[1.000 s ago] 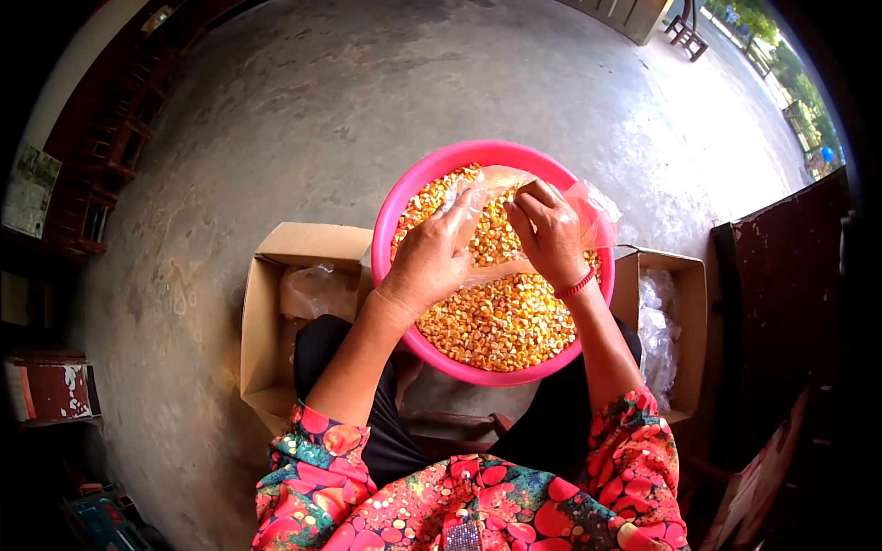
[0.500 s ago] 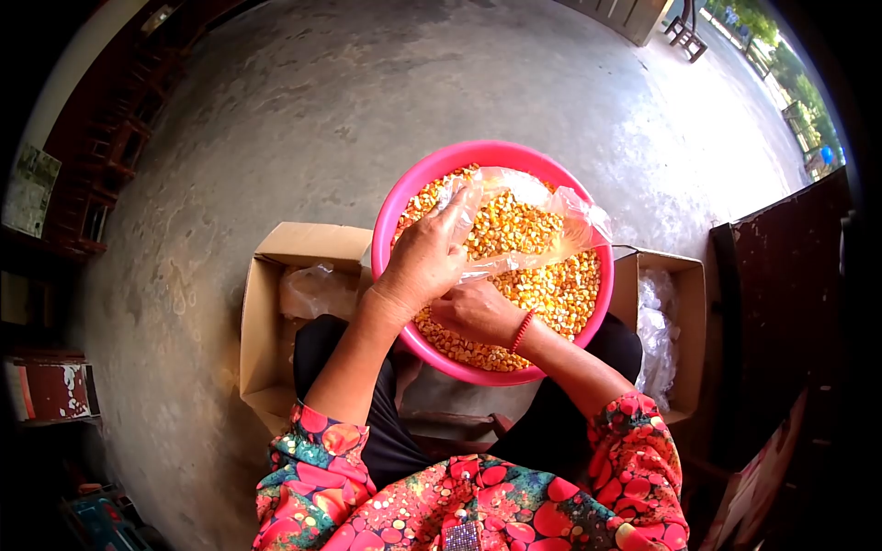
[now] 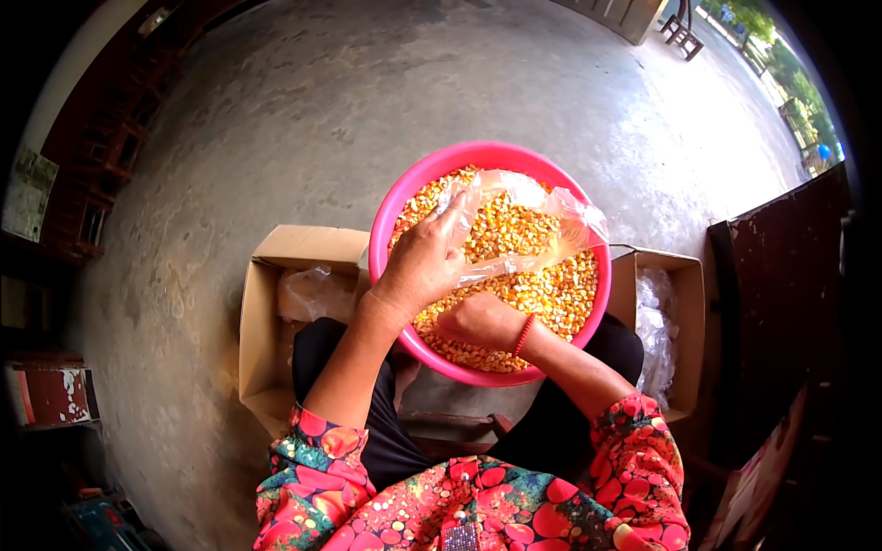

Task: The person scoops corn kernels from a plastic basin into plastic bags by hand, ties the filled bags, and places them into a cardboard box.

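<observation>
A pink basin full of yellow corn kernels stands in front of me, between my knees. On the kernels lies a clear plastic bag with its mouth spread wide and corn showing within its rim. My left hand pinches the near left edge of this bag, thumb and fingers closed on the film. Just below the bag's near edge, my right hand is curled low against the kernels. Its fingertips are hidden, so what it holds cannot be made out.
An open cardboard box with a plastic-wrapped bundle stands left of the basin. Another box, to the right, holds crumpled clear plastic bags. Dark wooden furniture is close on the right. Concrete floor extends ahead.
My right hand has come slightly away from the bag's near edge, and its back is turned up more in a curl. My left hand keeps its hold on the bag.
</observation>
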### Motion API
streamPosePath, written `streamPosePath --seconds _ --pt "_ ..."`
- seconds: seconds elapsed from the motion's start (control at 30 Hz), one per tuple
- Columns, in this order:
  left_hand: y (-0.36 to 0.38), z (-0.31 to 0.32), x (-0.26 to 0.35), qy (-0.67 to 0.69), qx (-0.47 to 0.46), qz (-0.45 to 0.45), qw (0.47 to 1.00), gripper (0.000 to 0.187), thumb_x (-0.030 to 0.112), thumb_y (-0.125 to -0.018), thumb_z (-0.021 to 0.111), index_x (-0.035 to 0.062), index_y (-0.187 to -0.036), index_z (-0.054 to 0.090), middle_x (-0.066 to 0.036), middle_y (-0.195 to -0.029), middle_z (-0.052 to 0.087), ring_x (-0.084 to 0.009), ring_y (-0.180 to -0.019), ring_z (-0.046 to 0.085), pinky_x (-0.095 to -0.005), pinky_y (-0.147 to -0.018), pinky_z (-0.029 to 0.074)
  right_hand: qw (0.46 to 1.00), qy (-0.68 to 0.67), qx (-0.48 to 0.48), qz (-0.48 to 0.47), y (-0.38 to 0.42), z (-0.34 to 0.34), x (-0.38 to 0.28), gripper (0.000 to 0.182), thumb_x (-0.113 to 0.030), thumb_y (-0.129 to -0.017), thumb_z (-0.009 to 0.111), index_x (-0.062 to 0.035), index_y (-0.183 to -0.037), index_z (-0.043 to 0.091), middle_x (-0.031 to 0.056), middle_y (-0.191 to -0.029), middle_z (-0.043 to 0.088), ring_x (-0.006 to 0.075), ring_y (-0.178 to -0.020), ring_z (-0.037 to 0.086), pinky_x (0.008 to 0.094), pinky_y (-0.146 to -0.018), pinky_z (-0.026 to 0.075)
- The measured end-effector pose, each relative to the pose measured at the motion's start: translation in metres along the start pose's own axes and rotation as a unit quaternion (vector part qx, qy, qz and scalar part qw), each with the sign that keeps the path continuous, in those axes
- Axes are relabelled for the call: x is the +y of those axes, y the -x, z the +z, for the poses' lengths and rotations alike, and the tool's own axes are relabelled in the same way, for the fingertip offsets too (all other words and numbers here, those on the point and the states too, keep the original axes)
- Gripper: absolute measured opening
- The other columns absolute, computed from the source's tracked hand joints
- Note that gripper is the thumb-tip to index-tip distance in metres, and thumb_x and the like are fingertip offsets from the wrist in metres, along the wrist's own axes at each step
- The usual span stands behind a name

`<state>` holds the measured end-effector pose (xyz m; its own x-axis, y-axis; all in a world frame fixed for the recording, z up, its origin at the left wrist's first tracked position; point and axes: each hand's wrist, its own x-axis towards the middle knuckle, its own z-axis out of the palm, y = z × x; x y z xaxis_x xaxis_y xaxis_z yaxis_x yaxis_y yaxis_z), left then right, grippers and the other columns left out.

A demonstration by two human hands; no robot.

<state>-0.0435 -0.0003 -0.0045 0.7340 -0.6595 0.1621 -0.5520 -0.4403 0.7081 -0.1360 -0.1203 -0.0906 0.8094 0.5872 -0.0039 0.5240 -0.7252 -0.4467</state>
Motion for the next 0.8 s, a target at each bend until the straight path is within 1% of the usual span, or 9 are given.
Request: streamPosePath --seconds 0.1,0.2,0.23,0.37,0.4,0.53,0.67,0.73,0.8 --pt "0.001 0.003 -0.001 0.006 0.019 0.029 0.999 0.062 -0.004 -0.072 0.047 0.0003 -0.133 0.041 -0.025 -0.122 0.052 -0.0378 -0.113 0.051 -0.0409 -0.095 0.043 0.999 -0.029 0.011 0.01 0.0 -0.013 -0.003 0.028 -0.029 -0.085 0.055 -0.007 -0.068 0.058 0.0144 -0.059 0.058 0.0322 -0.053 0.059 0.0427 -0.051 0.048" --pt "0.001 -0.001 0.002 0.005 0.006 0.021 1.0 0.062 -0.003 -0.072 0.047 0.0007 -0.133 0.041 -0.025 -0.122 0.052 -0.0382 -0.112 0.052 -0.0414 -0.093 0.043 0.964 -0.188 0.167 -0.092 -0.001 -0.033 -0.006 0.018 -0.021 -0.08 0.066 -0.0036 -0.077 0.063 0.0167 -0.061 0.058 0.0336 -0.054 0.058 0.0412 -0.053 0.047" --pt "0.001 -0.001 0.002 0.0 -0.016 0.006 1.0 0.064 -0.003 -0.071 0.046 -0.0003 -0.134 0.039 -0.027 -0.124 0.049 -0.0394 -0.112 0.051 -0.0423 -0.094 0.043 0.964 -0.186 0.166 -0.093 0.0 -0.051 -0.012 0.018 -0.021 -0.08 0.066 -0.0036 -0.077 0.063 0.0167 -0.061 0.058 0.0336 -0.054 0.058 0.0412 -0.053 0.047" --pt "0.003 0.0 -0.005 0.005 -0.046 -0.004 0.999 0.065 -0.003 -0.07 0.046 -0.0008 -0.134 0.037 -0.029 -0.128 0.045 -0.0405 -0.111 0.051 -0.0435 -0.094 0.043 0.965 -0.203 0.166 0.0 0.008 -0.105 -0.018 0.019 -0.017 -0.083 0.063 -0.002 -0.075 0.058 0.0188 -0.063 0.055 0.0334 -0.057 0.057 0.0398 -0.053 0.044" --pt "0.004 0.0 -0.002 -0.015 -0.007 0.069 0.997 0.065 -0.003 -0.07 0.047 0.0 -0.134 0.037 -0.028 -0.128 0.045 -0.0404 -0.11 0.052 -0.0439 -0.093 0.044 0.966 -0.168 0.199 0.008 0.007 -0.11 -0.012 0.019 -0.018 -0.084 0.063 -0.0023 -0.074 0.057 0.0185 -0.063 0.055 0.0329 -0.057 0.057 0.0395 -0.053 0.044" --pt "0.005 -0.005 0.006 0.008 -0.042 -0.019 0.999 0.066 -0.005 -0.069 0.047 -0.0013 -0.134 0.036 -0.028 -0.126 0.047 -0.0406 -0.106 0.053 -0.0441 -0.091 0.045 0.944 -0.069 0.314 0.072 0.003 -0.107 0.022 0.022 -0.013 -0.085 0.06 -0.0011 -0.069 0.049 0.0141 -0.059 0.048 0.0282 -0.054 0.051 0.0381 -0.051 0.039" --pt "0.004 -0.003 0.002 0.0 0.002 0.003 1.0 0.063 -0.004 -0.071 0.049 -0.0011 -0.134 0.039 -0.028 -0.12 0.053 -0.04 -0.107 0.054 -0.041 -0.089 0.045 0.939 0.011 0.342 0.035 0.005 -0.1 0.045 0.019 -0.011 -0.082 0.061 -0.0009 -0.07 0.051 0.0125 -0.067 0.051 0.0272 -0.06 0.053 0.039 -0.056 0.041" --pt "0.003 -0.001 -0.001 -0.001 0.009 0.014 1.0 0.063 -0.004 -0.071 0.049 -0.0013 -0.133 0.039 -0.028 -0.12 0.052 -0.04 -0.108 0.053 -0.0406 -0.09 0.045 0.9 0.068 0.431 -0.005 0.003 -0.101 0.046 0.018 -0.009 -0.081 0.062 -0.0011 -0.069 0.051 0.0112 -0.065 0.049 0.0271 -0.058 0.051 0.038 -0.054 0.042" --pt "0.003 -0.002 -0.001 -0.003 0.016 0.026 1.0 0.063 -0.004 -0.071 0.049 -0.0015 -0.133 0.039 -0.028 -0.121 0.052 -0.0399 -0.109 0.052 -0.0402 -0.092 0.044 0.914 0.047 0.403 0.032 0.008 -0.098 0.031 0.019 -0.009 -0.08 0.063 -0.0013 -0.069 0.051 0.0109 -0.064 0.048 0.0271 -0.057 0.051 0.0374 -0.053 0.042"
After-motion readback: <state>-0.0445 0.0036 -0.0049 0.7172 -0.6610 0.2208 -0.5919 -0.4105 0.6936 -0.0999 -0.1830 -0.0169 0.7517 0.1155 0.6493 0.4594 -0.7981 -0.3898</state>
